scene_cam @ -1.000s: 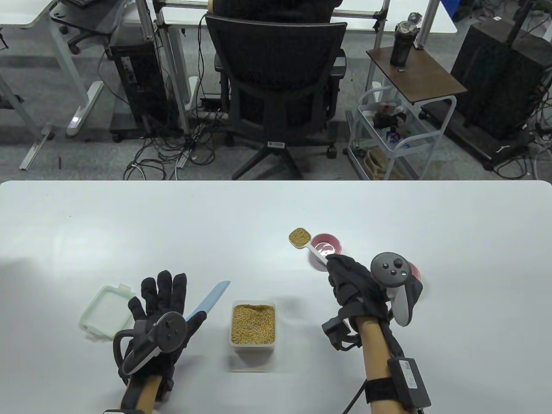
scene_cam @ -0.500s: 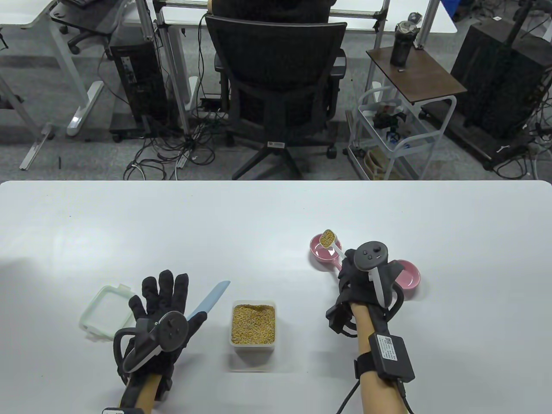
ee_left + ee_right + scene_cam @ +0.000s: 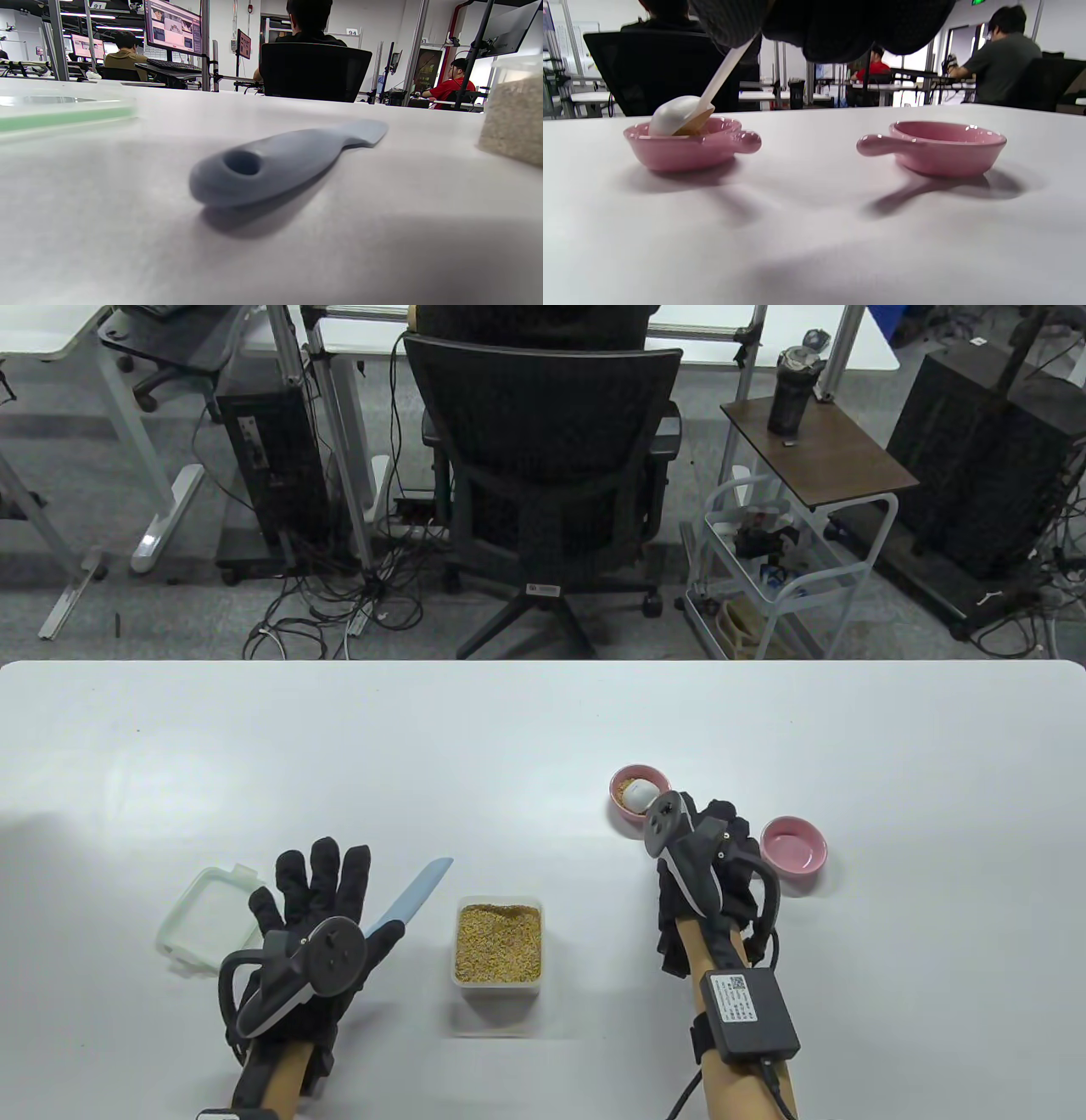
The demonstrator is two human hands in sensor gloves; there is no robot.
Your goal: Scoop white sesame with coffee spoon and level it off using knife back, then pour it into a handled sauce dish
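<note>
Right wrist view: right hand pinches coffee spoon handle, bowl tipped over inside left sauce dish, sesame spilling out, so it's the pour step, w/ 2nd dish beside. Left hand lies flat, fingers spread, over the knife handle. Next, probably: shake spoon clean, lift w/o nudging dish.

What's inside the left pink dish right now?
The left pink dish holds the overturned coffee spoon bowl, with some sesame showing beneath. The spoon hides the rest.
</note>
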